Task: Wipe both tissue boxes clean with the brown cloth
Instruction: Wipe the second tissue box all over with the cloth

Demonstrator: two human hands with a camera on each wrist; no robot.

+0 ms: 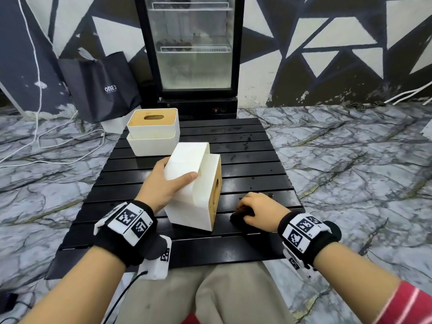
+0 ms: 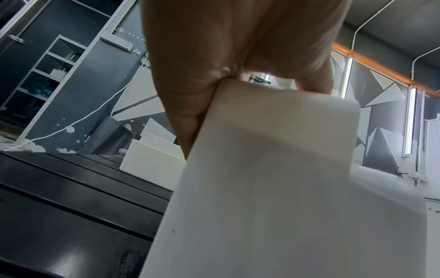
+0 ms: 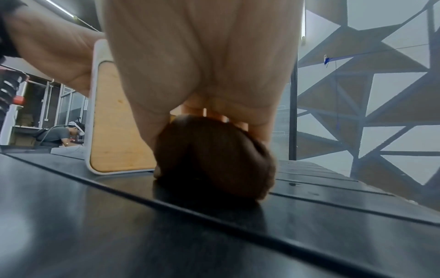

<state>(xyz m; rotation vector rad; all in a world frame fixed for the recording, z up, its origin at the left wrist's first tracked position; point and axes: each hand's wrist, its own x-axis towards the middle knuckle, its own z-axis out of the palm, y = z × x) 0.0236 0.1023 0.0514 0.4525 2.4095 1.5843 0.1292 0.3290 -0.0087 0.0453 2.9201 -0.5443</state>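
The near tissue box (image 1: 194,183) lies tipped on its side near the front of the black slatted table (image 1: 252,146), white body up, its wooden lid with the oval slot facing the person's right. The left hand (image 1: 163,183) holds it from above: the thumb lies across the near white face and the fingers wrap over the far edge, so the box is clamped between them. In the left wrist view the palm presses against the box's corner (image 2: 273,150).

The brown cloth (image 1: 240,215) sits bunched on the table just beside the box's wooden lid. The right hand (image 1: 259,210) rests over it, fingers curled down and gathering the wad; from the right wrist view the fingertips (image 3: 238,120) dig into the top of the cloth (image 3: 212,156), which touches the tabletop.

The second tissue box (image 1: 153,132) stands upright at the far left corner, lid up, apart from both hands. Behind the table stand a glass-door fridge (image 1: 194,52) and a dark paper bag (image 1: 102,87).
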